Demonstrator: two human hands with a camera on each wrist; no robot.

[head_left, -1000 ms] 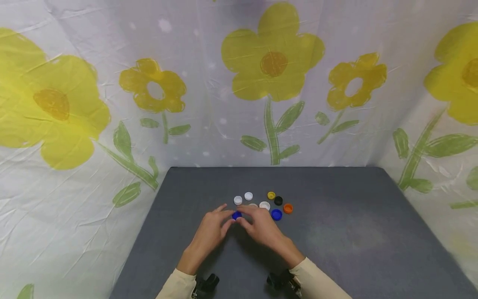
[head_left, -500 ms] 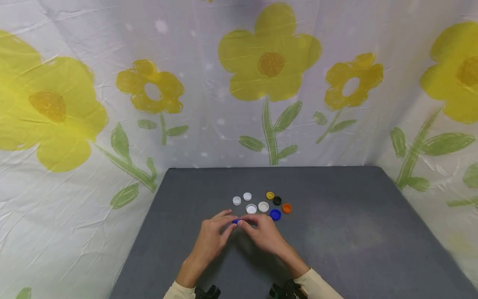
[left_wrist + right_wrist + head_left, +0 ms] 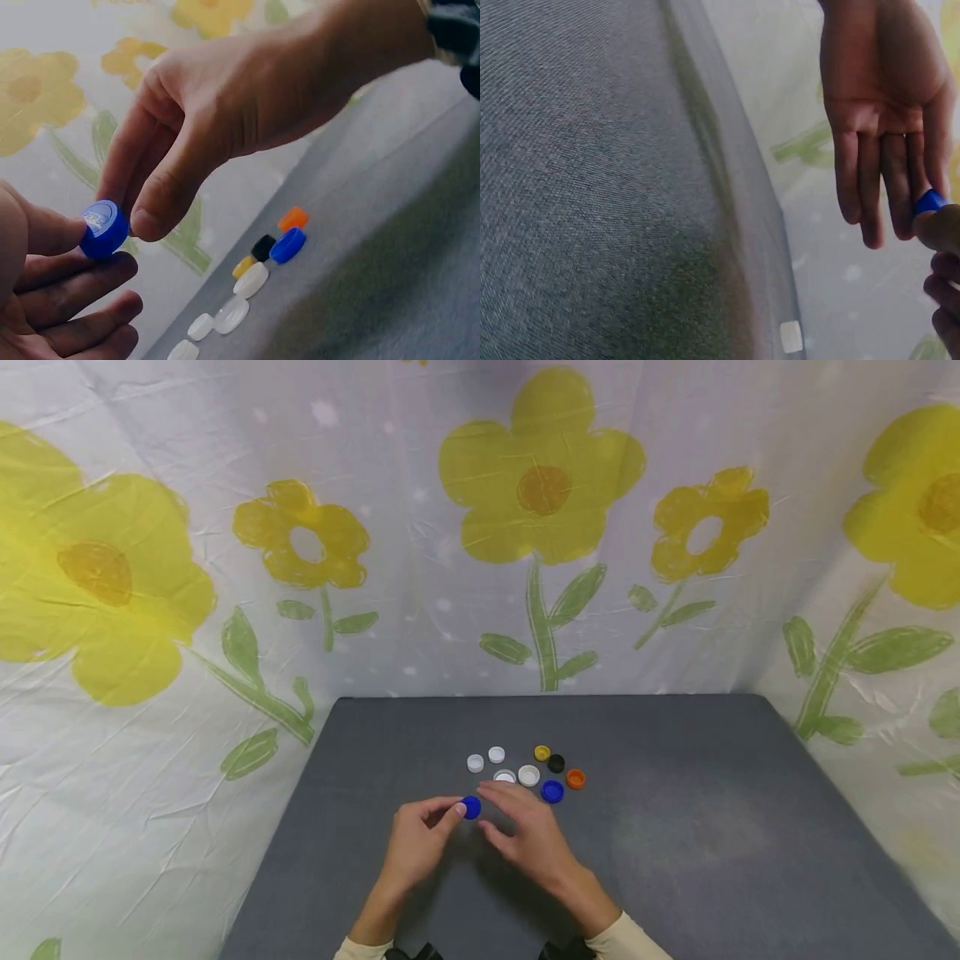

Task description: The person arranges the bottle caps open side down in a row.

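Note:
A small blue bottle cap (image 3: 472,807) is pinched between the thumb and forefinger of my left hand (image 3: 417,842), held above the grey table. Pale marks show on the cap's (image 3: 103,229) top in the left wrist view. The left hand's (image 3: 885,97) other fingers extend loosely in the right wrist view. Close by on the right, my right hand (image 3: 529,833) has its thumb and fingers spread apart, with a gap to the cap. Beyond the hands lie a larger blue cap (image 3: 552,792) and a white cap (image 3: 505,776), the latter partly hidden by the right fingers.
On the grey table (image 3: 675,827) lie a white cap (image 3: 528,775), two smaller white caps (image 3: 476,763), a yellow cap (image 3: 542,752), a black cap (image 3: 556,763) and an orange cap (image 3: 575,778). A flowered curtain (image 3: 420,527) hangs behind and at the sides.
Both hands held the small blue cap half a second ago. The right thumb and fingers have since spread and let go, while the left hand keeps the cap, now with its round face showing.

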